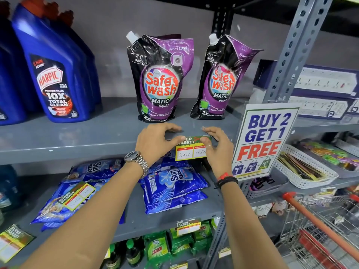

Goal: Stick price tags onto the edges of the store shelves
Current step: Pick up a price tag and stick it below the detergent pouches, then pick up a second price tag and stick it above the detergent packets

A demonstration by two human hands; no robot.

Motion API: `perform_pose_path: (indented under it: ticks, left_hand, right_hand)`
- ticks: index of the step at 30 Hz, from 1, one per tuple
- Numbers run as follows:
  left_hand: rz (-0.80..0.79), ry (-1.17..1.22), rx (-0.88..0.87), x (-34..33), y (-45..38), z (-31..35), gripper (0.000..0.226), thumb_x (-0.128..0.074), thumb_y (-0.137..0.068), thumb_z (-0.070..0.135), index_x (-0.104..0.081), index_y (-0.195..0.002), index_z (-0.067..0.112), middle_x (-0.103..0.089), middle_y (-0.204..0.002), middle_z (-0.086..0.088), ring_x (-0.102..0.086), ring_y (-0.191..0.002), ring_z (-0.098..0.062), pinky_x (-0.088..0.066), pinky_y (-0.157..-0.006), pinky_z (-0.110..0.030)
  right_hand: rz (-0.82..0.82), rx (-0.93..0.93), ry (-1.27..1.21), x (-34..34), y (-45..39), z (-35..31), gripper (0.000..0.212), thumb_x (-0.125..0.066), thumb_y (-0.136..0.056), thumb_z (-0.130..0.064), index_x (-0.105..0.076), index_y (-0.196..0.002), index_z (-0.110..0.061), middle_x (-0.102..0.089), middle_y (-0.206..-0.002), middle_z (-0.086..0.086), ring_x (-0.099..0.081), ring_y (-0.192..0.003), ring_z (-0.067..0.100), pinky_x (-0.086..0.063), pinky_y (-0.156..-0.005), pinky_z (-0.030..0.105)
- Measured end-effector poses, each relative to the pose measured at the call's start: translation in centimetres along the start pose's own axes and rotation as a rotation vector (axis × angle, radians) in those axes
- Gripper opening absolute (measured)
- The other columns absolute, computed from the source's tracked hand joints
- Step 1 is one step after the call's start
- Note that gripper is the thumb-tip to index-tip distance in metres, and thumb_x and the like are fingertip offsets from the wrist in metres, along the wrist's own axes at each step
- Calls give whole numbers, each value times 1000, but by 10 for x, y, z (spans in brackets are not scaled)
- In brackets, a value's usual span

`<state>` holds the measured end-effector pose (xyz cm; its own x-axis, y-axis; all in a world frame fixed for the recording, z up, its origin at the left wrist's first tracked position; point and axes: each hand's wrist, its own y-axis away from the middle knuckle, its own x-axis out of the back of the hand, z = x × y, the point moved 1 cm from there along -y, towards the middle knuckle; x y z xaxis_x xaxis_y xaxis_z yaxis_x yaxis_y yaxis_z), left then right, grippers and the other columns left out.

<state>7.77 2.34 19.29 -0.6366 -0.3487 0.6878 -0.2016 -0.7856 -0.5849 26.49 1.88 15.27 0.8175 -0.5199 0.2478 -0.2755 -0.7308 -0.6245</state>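
Observation:
A price tag with a green "SUPER MARKET" header and yellow-framed handwritten prices lies against the front edge of the grey shelf, below two purple Safewash pouches. My left hand, with a metal watch on its wrist, presses the tag's upper left corner with thumb and fingers. My right hand pinches the tag's right end, thumb across the green header. The tag's right part is hidden behind my right hand.
Blue Harpic bottles stand at the left. Surf Excel packs lie on the shelf below, with loose tags. A "BUY 2 GET 1 FREE" sign hangs at the right, beside a steel upright. A shopping cart stands lower right.

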Motion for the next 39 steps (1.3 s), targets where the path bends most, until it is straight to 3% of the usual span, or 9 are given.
perform_pose_path:
  ticks: [8, 13, 18, 20, 22, 26, 29, 33, 39]
  left_hand:
    - [85, 24, 0, -1, 16, -2, 28, -66, -81, 38, -55, -104, 27, -61, -115, 12, -56, -106, -9, -50, -73, -30]
    - [296, 170, -98, 10, 61, -12, 25, -58, -86, 14, -56, -110, 17, -60, -123, 3, -54, -112, -12, -44, -93, -24]
    - [359, 17, 79, 12, 145, -107, 17, -58, -85, 16, -60, -100, 22, -66, -101, 4, -60, -93, -16, -43, -82, -32]
    - [379, 89, 412, 12, 174, -163, 18, -56, -87, 18, -60, -104, 21, -64, -105, 2, -58, -96, -17, -45, -89, -35]
    - [421, 219, 755, 17, 197, -210, 23, -53, -87, 16, -59, -108, 9, -61, -111, -11, -56, -104, -27, -44, -94, -41]
    - [278, 195, 1141, 39, 226, -283, 43, -56, -86, 29, -61, -107, -7, -59, -112, -34, -54, -111, -44, -43, -91, -45]
    - [24, 195, 1235, 47, 234, -330, 45, -64, -81, 37, -69, -103, -2, -65, -104, -34, -60, -103, -46, -47, -86, -44]
    - [-76, 368, 1256, 51, 225, -366, 37, -71, -73, 41, -76, -81, 6, -68, -70, -22, -65, -79, -30, -50, -70, -34]
    - [-185, 552, 1221, 38, 200, -381, 30, -69, -75, 33, -65, -51, 15, -63, -48, 1, -68, -51, -17, -49, -44, -22]
  right_hand:
    - [62, 11, -61, -7, 2, 8, 38, -50, -82, -3, -65, -91, -37, -72, -103, 2, -65, -97, 13, -45, -103, 49]
    - [172, -41, -156, -7, 11, -11, 38, -49, -83, 0, -57, -98, -34, -62, -97, -21, -56, -94, -14, -41, -82, 4]
    - [704, -282, -314, -65, 85, 27, 46, -46, -73, -6, -51, -119, -3, -60, -118, 13, -58, -106, 19, -50, -95, 39]
    - [600, -430, -303, -117, 125, 39, 45, -49, -70, -10, -52, -114, 0, -59, -118, 20, -58, -104, 34, -51, -89, 51]
    - [372, -553, -302, -173, 166, 36, 35, -53, -75, -5, -55, -109, 1, -60, -113, 21, -58, -102, 38, -52, -82, 39]
    - [-83, -586, -255, -273, 222, 11, 22, -50, -82, 10, -61, -98, 0, -59, -95, 19, -59, -76, -10, -43, -72, 2]
    - [-255, -607, -201, -326, 226, 0, 23, -48, -85, 13, -57, -106, 11, -57, -91, 17, -51, -74, 6, -46, -83, 15]
    - [-430, -533, -88, -380, 208, 5, 27, -44, -92, 1, -61, -109, -9, -52, -80, -1, -49, -73, 4, -41, -73, 16]
    - [-600, -512, 269, -427, 183, 26, 39, -42, -94, -17, -48, -132, -13, -62, -120, 21, -52, -116, 37, -44, -99, 48]
